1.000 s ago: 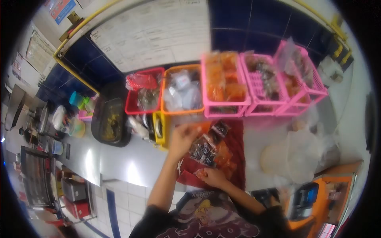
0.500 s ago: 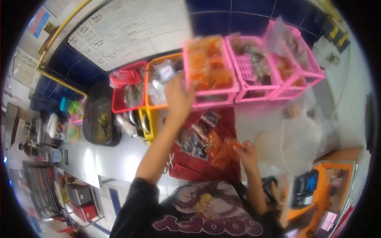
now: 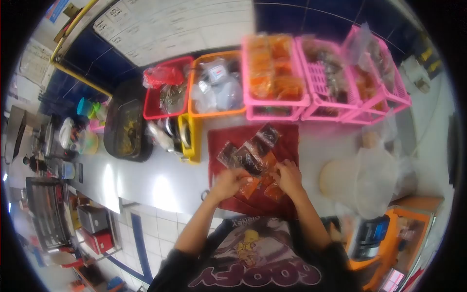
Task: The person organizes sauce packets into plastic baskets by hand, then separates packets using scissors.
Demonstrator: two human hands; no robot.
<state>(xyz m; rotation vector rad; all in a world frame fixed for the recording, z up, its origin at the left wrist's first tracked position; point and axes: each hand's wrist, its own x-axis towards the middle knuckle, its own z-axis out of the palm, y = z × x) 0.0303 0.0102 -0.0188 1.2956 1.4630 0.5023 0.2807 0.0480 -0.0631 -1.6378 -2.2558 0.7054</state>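
On the dark red cloth lie several small clear plastic sachets. Dark-filled sachets spread over its upper part, and orange sachets lie nearer to me. My left hand is closed, thumb and fingers pinching an orange sachet at the left of the pile. From the other side my right hand curls its fingers onto the orange sachets, with one seemingly between them. The fingertips partly hide what it grips.
Behind the cloth stand a red basket, an orange basket and several pink baskets of bagged goods. A yellow container and a black tub stand left. A bag-covered pale container is at right.
My left hand has come down from the baskets to the orange sachets on the cloth. My right hand has shifted left and up onto the pile. The camera view has shifted too.
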